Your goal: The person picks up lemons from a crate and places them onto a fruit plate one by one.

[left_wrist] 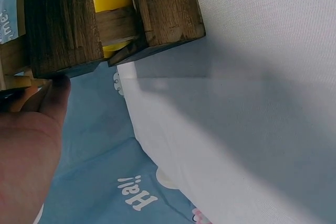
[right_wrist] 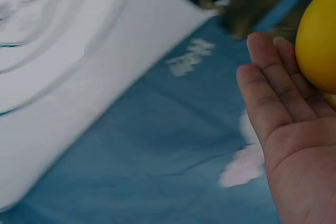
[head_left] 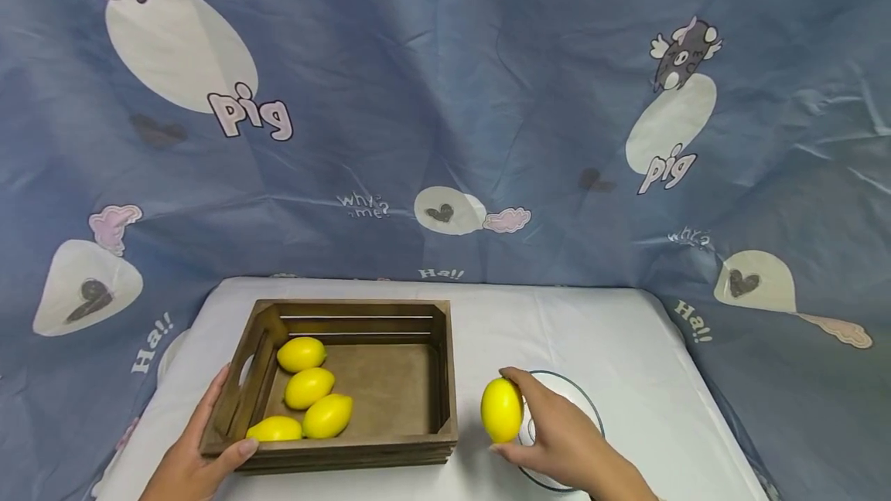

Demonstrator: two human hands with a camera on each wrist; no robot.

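Right hand (head_left: 557,427) pinches 1 lemon (head_left: 501,410) between crate (head_left: 362,451) and bowl (head_left: 572,393) — likely light, firm, slick; hold its fat middle. Left hand (head_left: 192,454) grips crate's near-left corner — looks stiff; 4 lemons (head_left: 308,389) inside.

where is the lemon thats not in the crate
In the head view, the lemon is held in the right hand, right of the wooden crate and by the left edge of the clear dish.
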